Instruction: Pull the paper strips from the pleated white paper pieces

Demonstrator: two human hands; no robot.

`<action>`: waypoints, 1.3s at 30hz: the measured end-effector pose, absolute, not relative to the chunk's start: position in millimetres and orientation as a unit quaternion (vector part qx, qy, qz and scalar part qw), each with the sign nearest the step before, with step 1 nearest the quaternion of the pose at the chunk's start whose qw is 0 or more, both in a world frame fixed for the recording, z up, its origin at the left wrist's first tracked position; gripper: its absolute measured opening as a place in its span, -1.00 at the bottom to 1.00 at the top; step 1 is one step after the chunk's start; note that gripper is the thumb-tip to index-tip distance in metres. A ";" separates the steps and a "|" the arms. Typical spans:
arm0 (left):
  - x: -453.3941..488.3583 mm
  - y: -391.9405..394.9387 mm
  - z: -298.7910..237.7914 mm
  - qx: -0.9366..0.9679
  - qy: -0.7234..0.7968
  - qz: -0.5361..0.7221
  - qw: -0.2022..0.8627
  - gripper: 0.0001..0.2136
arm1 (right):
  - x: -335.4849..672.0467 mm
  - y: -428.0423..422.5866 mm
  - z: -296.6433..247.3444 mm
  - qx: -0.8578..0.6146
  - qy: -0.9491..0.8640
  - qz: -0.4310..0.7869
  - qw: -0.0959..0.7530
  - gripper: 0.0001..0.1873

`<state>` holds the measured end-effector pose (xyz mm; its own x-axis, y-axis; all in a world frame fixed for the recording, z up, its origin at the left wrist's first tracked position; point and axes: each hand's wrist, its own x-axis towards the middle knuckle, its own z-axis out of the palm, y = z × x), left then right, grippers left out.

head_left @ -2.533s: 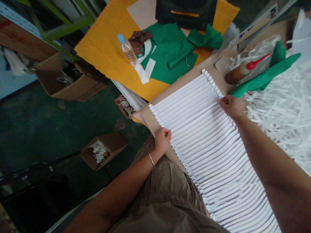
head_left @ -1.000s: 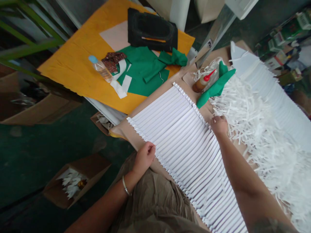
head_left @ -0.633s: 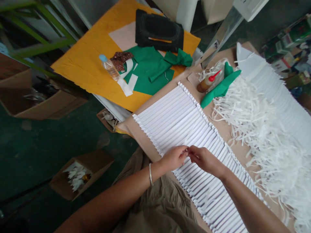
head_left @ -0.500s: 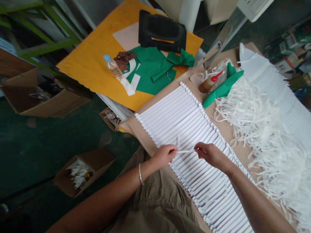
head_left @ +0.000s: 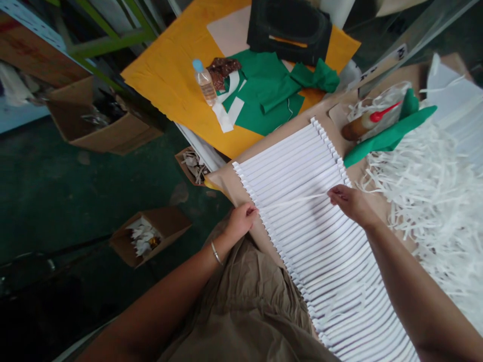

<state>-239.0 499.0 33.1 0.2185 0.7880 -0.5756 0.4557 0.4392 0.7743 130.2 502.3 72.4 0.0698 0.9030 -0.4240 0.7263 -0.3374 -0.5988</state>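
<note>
A long sheet of white pleated paper lies across a brown paper backing, its folds forming narrow parallel ridges. My left hand is at the sheet's left edge, with its fingers closed. My right hand is near the right edge, pinching a thin white paper strip. The strip crosses the pleats and runs towards my left fingertips. Just beyond my right hand lie a green cloth strip and a glue bottle with a red cap inside clear plastic.
Shredded white paper fringe is heaped at the right. Beyond the sheet, a yellow board holds green cloth, a water bottle and a black object. Cardboard boxes stand on the dark green floor. Khaki cloth covers my lap.
My hands have moved apart from their meeting point over the pleats, with the thin strip stretched between them. The view has swung, shifting the whole scene.
</note>
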 end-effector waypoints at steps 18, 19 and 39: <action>-213.6 530.3 14.4 0.556 0.696 0.096 0.444 -0.80 | 154.2 594.9 63.7 -0.805 -0.530 0.258 0.063 -0.81; -212.7 530.6 15.3 0.559 0.697 0.094 0.440 -0.80 | 153.9 598.6 63.0 -0.809 -0.526 0.254 0.064 -0.80; -208.1 531.9 16.8 0.572 0.706 0.075 0.411 -0.80 | 164.6 626.7 20.2 -0.807 -0.565 0.170 -0.012 -0.74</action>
